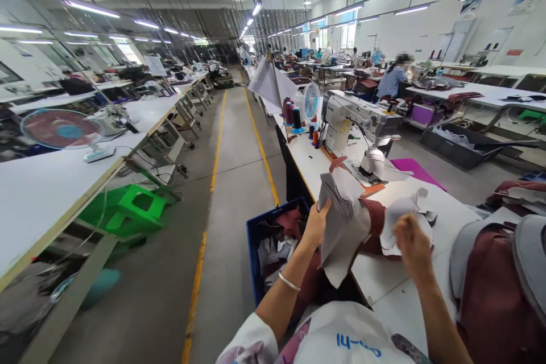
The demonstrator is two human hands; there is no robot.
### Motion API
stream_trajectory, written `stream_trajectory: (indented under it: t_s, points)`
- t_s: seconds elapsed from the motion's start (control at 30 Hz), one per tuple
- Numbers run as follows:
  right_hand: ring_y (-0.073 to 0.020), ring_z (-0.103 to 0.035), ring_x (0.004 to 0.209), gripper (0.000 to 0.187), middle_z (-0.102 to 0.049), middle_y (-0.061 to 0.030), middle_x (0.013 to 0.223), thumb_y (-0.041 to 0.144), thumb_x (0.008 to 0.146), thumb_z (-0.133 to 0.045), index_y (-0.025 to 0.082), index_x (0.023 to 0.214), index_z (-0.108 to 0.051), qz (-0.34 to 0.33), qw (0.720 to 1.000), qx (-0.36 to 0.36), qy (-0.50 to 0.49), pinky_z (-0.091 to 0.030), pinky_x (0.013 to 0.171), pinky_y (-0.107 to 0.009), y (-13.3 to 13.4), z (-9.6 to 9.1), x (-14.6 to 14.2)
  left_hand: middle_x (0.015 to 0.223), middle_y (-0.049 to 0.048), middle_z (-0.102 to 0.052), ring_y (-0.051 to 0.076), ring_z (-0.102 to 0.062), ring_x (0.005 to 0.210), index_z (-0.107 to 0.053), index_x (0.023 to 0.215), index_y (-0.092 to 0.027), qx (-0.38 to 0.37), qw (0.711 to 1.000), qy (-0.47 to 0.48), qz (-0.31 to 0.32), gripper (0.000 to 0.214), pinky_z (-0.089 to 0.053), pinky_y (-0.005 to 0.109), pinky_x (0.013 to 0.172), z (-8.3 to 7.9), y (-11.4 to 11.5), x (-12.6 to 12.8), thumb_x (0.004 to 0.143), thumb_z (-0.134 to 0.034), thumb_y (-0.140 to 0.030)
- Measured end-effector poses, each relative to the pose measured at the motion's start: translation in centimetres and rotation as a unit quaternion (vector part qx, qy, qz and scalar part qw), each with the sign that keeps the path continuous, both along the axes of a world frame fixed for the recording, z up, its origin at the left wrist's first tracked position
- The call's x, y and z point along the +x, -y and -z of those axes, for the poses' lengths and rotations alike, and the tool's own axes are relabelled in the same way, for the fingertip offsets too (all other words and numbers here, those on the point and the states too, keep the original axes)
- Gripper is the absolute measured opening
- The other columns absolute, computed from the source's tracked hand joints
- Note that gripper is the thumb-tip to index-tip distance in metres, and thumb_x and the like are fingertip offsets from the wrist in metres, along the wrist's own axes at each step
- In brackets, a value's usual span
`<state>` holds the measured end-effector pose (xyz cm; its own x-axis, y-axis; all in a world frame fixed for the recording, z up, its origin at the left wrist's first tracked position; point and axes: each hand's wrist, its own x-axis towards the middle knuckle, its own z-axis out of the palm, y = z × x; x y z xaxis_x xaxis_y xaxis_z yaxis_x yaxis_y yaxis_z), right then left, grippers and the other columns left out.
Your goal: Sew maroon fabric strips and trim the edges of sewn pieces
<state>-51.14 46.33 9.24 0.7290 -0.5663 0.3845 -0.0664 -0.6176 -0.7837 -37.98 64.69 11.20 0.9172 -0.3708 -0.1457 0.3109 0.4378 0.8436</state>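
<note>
My left hand (318, 223) grips the edge of a grey-backed fabric piece (345, 233) with dark red parts, held up at the table's near left edge. My right hand (413, 245) is closed beside the right part of this work, over a pale curved flap (394, 222); whether anything is pinched in its fingers is hidden. A dark red strip (375, 217) joins the two pale parts. Just beyond my hands stands a white industrial sewing machine (341, 125) on the white table (409, 290).
A blue crate (252, 256) of red and grey scraps sits below left. Thread spools (296, 119) and a small fan (311, 99) stand behind the machine. Dark red and grey pieces (490, 284) are piled at right. An aisle (239, 182) runs left; a person (389, 81) sits farther off.
</note>
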Motion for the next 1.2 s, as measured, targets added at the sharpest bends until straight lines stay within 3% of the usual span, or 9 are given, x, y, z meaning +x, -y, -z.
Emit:
stream_trajectory:
  t_s: [0.07, 0.13, 0.27, 0.4, 0.6, 0.87, 1.2]
  points:
    - [-0.0149, -0.048, 0.051, 0.036, -0.049, 0.0025, 0.060, 0.055, 0.094, -0.037, 0.023, 0.081, -0.045, -0.122, 0.991, -0.031, -0.046, -0.038, 0.053, -0.025, -2.5, 0.4, -1.0, 0.098, 0.0094, -0.074, 0.025, -0.065, 0.104, -0.069, 0.102, -0.013, 0.000, 1.000, 0.020, -0.008, 0.045, -0.046, 0.035, 0.098, 0.3, 0.2, 0.2, 0.069, -0.078, -0.043]
    - [-0.0179, -0.055, 0.059, 0.037, -0.057, -0.0005, 0.066, 0.056, 0.094, -0.035, 0.022, 0.087, -0.050, -0.166, 0.982, -0.052, -0.079, -0.040, 0.057, -0.026, -4.3, 0.7, -0.3, 0.099, 0.0089, -0.073, 0.024, -0.064, 0.106, -0.069, 0.102, -0.014, 0.000, 0.999, 0.032, -0.011, 0.043, -0.044, 0.034, 0.101, 0.4, 0.4, 0.3, 0.070, -0.077, -0.042]
    - [-0.0239, -0.065, 0.076, 0.046, -0.066, -0.0066, 0.078, 0.055, 0.097, -0.027, 0.021, 0.097, -0.058, -0.112, 0.986, -0.070, -0.104, -0.043, 0.064, -0.030, -4.5, 0.6, 3.0, 0.098, 0.0086, -0.074, 0.024, -0.067, 0.099, -0.068, 0.105, -0.014, 0.004, 1.000, 0.026, 0.015, 0.046, -0.048, 0.036, 0.096, 0.5, 0.3, 0.1, 0.071, -0.076, -0.044]
    - [-0.0258, -0.066, 0.074, 0.049, -0.067, -0.0065, 0.076, 0.057, 0.096, -0.027, 0.022, 0.098, -0.061, -0.104, 0.982, -0.086, -0.132, -0.043, 0.062, -0.030, -3.7, 0.2, 4.7, 0.093, 0.0090, -0.074, 0.025, -0.069, 0.092, -0.068, 0.106, -0.013, 0.002, 1.000, 0.010, 0.015, 0.050, -0.052, 0.036, 0.088, 0.4, -0.2, -0.3, 0.070, -0.077, -0.046]
    - [-0.0282, -0.068, 0.080, 0.051, -0.069, -0.0089, 0.082, 0.058, 0.096, -0.028, 0.020, 0.108, -0.060, -0.103, 0.977, -0.142, -0.118, -0.044, 0.065, -0.032, -3.7, 0.5, 4.9, 0.085, 0.0081, -0.074, 0.025, -0.069, 0.087, -0.069, 0.102, -0.012, 0.015, 1.000, -0.004, 0.025, 0.048, -0.055, 0.034, 0.081, -0.1, -0.5, -0.7, 0.068, -0.078, -0.045]
    - [-0.0287, -0.067, 0.067, 0.064, -0.068, -0.0114, 0.070, 0.063, 0.096, -0.018, 0.015, 0.107, -0.059, -0.037, 0.963, -0.248, -0.103, -0.040, 0.056, -0.032, -3.6, 1.0, 4.9, 0.081, 0.0088, -0.074, 0.024, -0.071, 0.076, -0.069, 0.099, -0.011, -0.004, 0.997, -0.069, 0.041, 0.042, -0.057, 0.035, 0.077, -0.5, -0.1, -0.8, 0.068, -0.079, -0.039]
    - [-0.0233, -0.063, 0.059, 0.057, -0.063, -0.0068, 0.062, 0.061, 0.097, -0.022, 0.017, 0.097, -0.059, -0.044, 0.961, -0.258, -0.085, -0.033, 0.052, -0.028, -3.4, 1.2, 4.7, 0.081, 0.0089, -0.075, 0.024, -0.071, 0.076, -0.069, 0.099, -0.012, 0.010, 0.996, -0.080, 0.048, 0.040, -0.058, 0.036, 0.078, -0.5, -0.3, -0.7, 0.069, -0.079, -0.037]
